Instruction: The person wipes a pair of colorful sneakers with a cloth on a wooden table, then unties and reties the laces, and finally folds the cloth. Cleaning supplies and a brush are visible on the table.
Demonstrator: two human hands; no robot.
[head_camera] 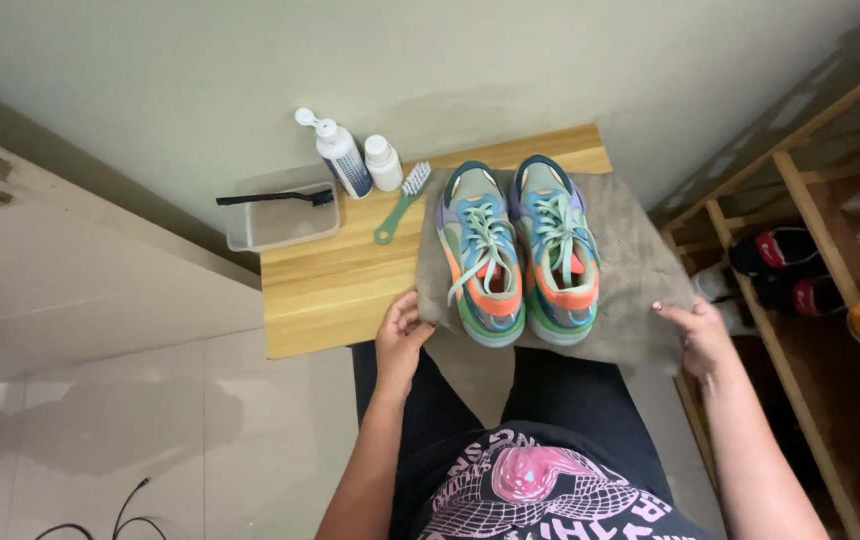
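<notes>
Left hand [402, 330] pinches grey cloth [640, 270] at its near-left corner, fingers curled on the hem; right hand [698, 335] grips the near-right corner, fingers seemingly closed on it; pair of multicoloured sneakers [520, 250] sits mid-cloth on the wooden table [330, 290]; green brush [402, 203], two bottles [355, 160], clear tray [280, 225] along the far edge.

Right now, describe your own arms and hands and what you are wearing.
Both arms are bare from above the elbow down: no sleeves, watch or gloves show. The left hand and right hand wear no rings that I can make out. The right hand's nails look painted a dark shade. Below, a black shirt with a pink and white print, and black trousers.
</notes>
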